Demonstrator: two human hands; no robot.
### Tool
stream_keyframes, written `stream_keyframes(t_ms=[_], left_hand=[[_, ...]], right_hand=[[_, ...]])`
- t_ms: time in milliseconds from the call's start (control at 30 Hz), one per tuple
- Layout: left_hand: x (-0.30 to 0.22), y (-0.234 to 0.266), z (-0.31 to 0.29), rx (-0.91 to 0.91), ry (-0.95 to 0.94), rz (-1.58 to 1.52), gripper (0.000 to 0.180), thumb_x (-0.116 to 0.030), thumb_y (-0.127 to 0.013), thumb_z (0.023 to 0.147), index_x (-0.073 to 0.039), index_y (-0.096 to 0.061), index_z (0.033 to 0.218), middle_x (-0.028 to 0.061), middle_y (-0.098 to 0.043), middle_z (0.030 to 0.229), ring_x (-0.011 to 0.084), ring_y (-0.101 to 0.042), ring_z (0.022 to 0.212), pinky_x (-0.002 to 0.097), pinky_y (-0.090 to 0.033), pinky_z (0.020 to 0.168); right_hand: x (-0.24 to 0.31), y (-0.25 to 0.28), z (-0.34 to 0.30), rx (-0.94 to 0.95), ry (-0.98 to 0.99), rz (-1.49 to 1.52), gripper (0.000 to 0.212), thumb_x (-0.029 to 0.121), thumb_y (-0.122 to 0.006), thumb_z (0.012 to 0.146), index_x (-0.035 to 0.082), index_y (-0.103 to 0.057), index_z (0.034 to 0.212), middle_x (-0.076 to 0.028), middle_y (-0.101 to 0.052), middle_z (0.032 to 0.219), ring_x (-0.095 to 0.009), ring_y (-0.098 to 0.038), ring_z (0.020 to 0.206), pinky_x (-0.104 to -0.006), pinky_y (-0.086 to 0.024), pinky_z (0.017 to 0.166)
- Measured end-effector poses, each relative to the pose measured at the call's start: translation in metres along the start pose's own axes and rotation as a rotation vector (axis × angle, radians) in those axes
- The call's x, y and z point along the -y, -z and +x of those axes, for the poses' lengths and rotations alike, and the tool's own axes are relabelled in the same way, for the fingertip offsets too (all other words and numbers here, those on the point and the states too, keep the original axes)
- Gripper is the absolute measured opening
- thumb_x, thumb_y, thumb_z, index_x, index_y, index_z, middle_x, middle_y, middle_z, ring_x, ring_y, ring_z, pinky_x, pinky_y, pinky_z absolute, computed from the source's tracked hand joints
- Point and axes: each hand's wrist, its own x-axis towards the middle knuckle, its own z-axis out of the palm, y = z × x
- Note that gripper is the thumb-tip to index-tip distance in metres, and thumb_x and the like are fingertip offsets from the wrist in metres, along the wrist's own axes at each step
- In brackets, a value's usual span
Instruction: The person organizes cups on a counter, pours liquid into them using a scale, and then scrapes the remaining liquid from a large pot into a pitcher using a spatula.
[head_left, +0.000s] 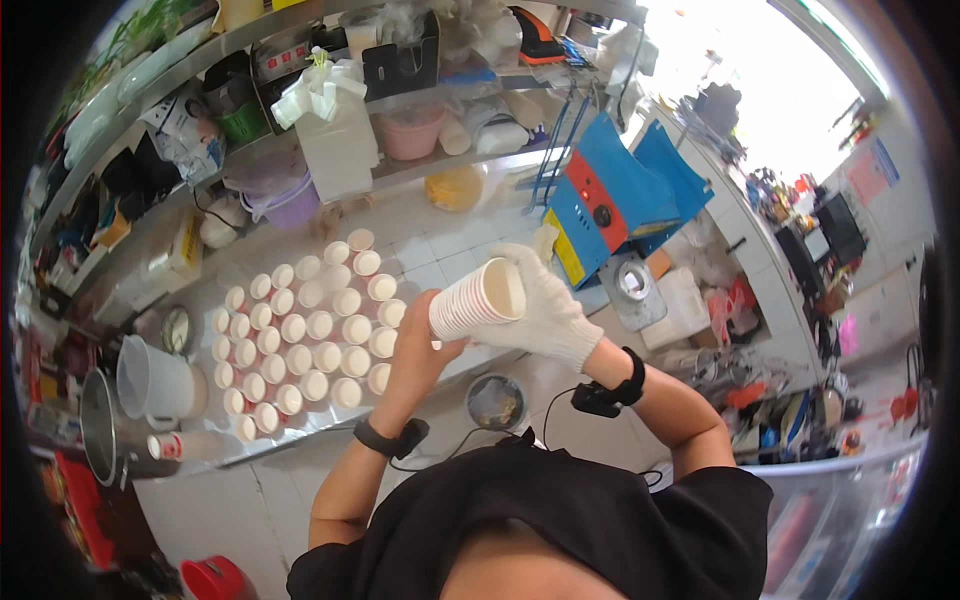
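Observation:
A tilted stack of white paper cups point(462, 308) is between my two hands, in front of my chest, its open mouth toward the upper right. My bare left hand point(412, 352) is closed around the stack's lower left end. My right hand point(548, 312), in a white knit glove, is wrapped around the side near the mouth; some of its fingers are hidden behind the cups. To the left, several white paper cups point(319, 325) stand upright in close rows on the metal counter point(415, 250). What is in them is too small to make out.
A blue machine with a red panel point(597, 205) stands beyond my right hand. At the counter's left end are a clear plastic bucket point(150, 378), a large metal pot point(100, 425) and a sleeve of cups point(190, 446) on its side. A shelf holds a purple basket point(285, 200) and plastic bags point(335, 140).

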Motion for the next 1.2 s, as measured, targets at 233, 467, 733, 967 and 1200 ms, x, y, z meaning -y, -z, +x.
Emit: stream_keyframes(t_ms=[233,467,733,967,1200], left_hand=[[-0.016,-0.056,0.019,-0.198,-0.008,0.208,0.076,-0.005,-0.085,0.074,-0.003,-0.047,0.140,0.0142,-0.061,0.126,0.0281,-0.063,0.118,0.0401,-0.055,0.094],[0.004,-0.071,0.023,-0.304,0.037,0.226,0.073,-0.006,-0.085,0.074,-0.002,-0.050,0.137,0.0143,-0.063,0.123,0.0277,-0.064,0.114,0.0389,-0.052,0.097],[0.027,-0.048,0.046,-0.294,0.096,0.169,0.068,-0.010,-0.084,0.075,-0.004,-0.051,0.135,0.0158,-0.063,0.121,0.0284,-0.063,0.114,0.0394,-0.050,0.097],[0.047,-0.043,0.072,-0.285,0.066,0.179,0.068,-0.009,-0.084,0.072,-0.007,-0.052,0.132,0.0188,-0.063,0.118,0.0386,-0.060,0.112,0.0463,-0.050,0.094],[0.055,-0.046,0.079,-0.285,0.148,0.134,0.070,-0.007,-0.084,0.071,-0.006,-0.052,0.133,0.0192,-0.062,0.119,0.0383,-0.060,0.114,0.0456,-0.050,0.095]], right_hand=[[-0.060,0.040,0.030,0.016,0.069,0.045,0.092,0.036,-0.094,0.064,0.009,-0.047,0.139,-0.015,-0.068,0.120,-0.031,-0.069,0.112,-0.0420,-0.056,0.094],[-0.086,0.055,0.059,0.085,0.122,0.108,0.090,0.036,-0.092,0.067,0.011,-0.047,0.141,-0.017,-0.068,0.122,-0.030,-0.069,0.112,-0.0413,-0.056,0.094],[-0.109,0.050,0.102,0.077,0.015,0.350,0.083,0.035,-0.091,0.071,0.004,-0.051,0.137,-0.012,-0.068,0.119,-0.020,-0.068,0.106,-0.0362,-0.056,0.093],[-0.084,0.022,0.127,0.151,-0.008,0.082,0.084,0.035,-0.091,0.070,0.006,-0.050,0.138,-0.014,-0.067,0.121,-0.026,-0.068,0.108,-0.0383,-0.055,0.096],[-0.069,0.005,0.136,0.277,-0.028,-0.278,0.086,0.045,-0.089,0.067,0.008,-0.052,0.136,-0.020,-0.069,0.121,-0.036,-0.068,0.113,-0.0433,-0.054,0.095]])
